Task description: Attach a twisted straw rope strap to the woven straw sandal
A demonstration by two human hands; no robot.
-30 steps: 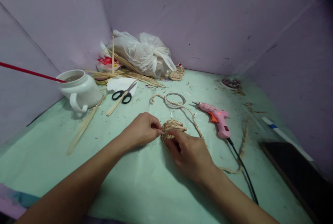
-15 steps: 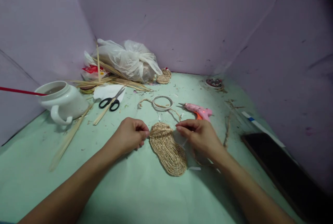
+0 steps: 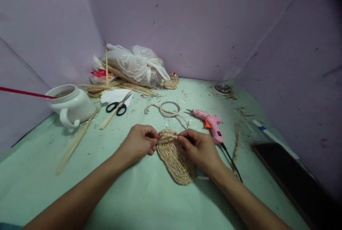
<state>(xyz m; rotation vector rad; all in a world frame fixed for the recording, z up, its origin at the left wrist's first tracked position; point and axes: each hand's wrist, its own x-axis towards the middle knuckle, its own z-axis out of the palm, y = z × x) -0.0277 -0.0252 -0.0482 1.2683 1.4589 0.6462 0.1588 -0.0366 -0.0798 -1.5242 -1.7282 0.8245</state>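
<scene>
A small woven straw slipper [image 3: 176, 158] lies flat on the green table [image 3: 133, 194] in front of me, its strap end pointing away. My left hand [image 3: 140, 142] is closed and pinches the left side of the strap. My right hand [image 3: 199, 146] is closed too and pinches the strap's right side. A braided straw cord [image 3: 236, 141] trails off to the right behind my right hand.
A pink glue gun [image 3: 210, 120] with a black cable lies just right of my right hand. Behind are a tape ring [image 3: 170, 108], black scissors [image 3: 117, 106], a white jug [image 3: 71, 104], straw sticks, a plastic bag [image 3: 136, 64] and a dark board [image 3: 291, 176] at right.
The slipper, bunched under my hands a second ago, now lies flat. My right hand swung out to the right, then came back onto the strap's right side. The view shifted slightly.
</scene>
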